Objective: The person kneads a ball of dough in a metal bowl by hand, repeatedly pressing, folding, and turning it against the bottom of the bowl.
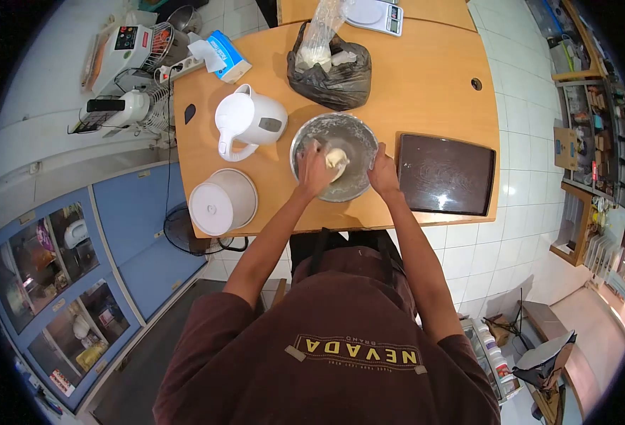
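Observation:
A metal mixing bowl [360, 185] sits near the front of the wooden table, its inside wall smeared with whitish residue. Inside it lies a small pale lump of dough [336, 159]. My left hand [314, 168] reaches into the bowl with curled fingers and presses against the dough's left side; some fingertips are hidden. On the bowl's right side, my right hand [383, 172] grips the rim, fingers bent over the edge.
A dark baking tray [447, 174] lies right of the bowl. Left are a white electric kettle [250, 119] and a lidded white container [224, 202]. Behind stand a black plastic bag [341, 83], a kitchen scale [373, 15] and a tissue pack [226, 57].

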`<state>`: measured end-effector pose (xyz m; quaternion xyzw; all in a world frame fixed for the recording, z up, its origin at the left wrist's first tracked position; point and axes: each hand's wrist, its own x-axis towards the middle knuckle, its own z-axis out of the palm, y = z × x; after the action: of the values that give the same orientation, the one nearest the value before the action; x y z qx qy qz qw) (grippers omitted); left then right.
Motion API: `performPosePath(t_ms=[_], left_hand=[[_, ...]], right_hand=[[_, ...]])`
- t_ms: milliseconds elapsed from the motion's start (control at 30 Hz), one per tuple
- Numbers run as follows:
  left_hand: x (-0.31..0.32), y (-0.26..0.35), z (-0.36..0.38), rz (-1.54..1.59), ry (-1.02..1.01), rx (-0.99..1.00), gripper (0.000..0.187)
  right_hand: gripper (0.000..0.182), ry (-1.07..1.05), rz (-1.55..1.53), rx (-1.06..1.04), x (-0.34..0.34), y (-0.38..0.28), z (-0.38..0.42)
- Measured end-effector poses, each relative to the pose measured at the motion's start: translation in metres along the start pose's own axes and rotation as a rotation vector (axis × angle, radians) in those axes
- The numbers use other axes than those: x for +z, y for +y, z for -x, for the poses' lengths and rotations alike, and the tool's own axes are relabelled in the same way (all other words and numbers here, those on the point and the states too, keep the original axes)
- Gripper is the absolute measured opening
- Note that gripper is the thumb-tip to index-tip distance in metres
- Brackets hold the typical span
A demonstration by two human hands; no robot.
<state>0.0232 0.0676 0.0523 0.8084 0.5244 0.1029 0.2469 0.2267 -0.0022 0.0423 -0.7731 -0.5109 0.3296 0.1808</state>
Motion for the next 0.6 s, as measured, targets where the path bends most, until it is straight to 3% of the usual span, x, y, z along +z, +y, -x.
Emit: performPosePath(t_ms=[100, 200, 300, 400, 500, 600], left_hand=[[-0.033, 0.022, 0.008, -0.138, -0.221, 0.056, 0.067], [-0.004, 0.005, 0.02, 0.009, -0.017, 0.169, 0.065], [0.017, -0.008, 0.026, 0.109, -0.215, 0.131, 0.061], [0.033, -0.001, 0.036, -0.171, -0.058, 0.257, 0.052], [0.049, 0.009, 0.028, -0.333, -0.096, 0.154, 0.047], [0.064, 0.012, 0.019, -0.445, -0.022, 0.19, 0.043]], right_hand=[[0.054, -0.011, 0.002, -0.038, 0.0, -0.002, 0.0], [0.054, -0.048, 0.018, -0.015, 0.001, -0.003, 0.006], [0.056, -0.044, 0.028, 0.013, -0.002, -0.009, 0.007], [0.058, -0.02, 0.029, -0.012, 0.002, -0.008, 0.004], [0.053, -0.057, 0.02, -0.01, -0.001, -0.009, 0.004], [0.054, -0.051, 0.021, -0.019, 0.003, -0.004, 0.002]])
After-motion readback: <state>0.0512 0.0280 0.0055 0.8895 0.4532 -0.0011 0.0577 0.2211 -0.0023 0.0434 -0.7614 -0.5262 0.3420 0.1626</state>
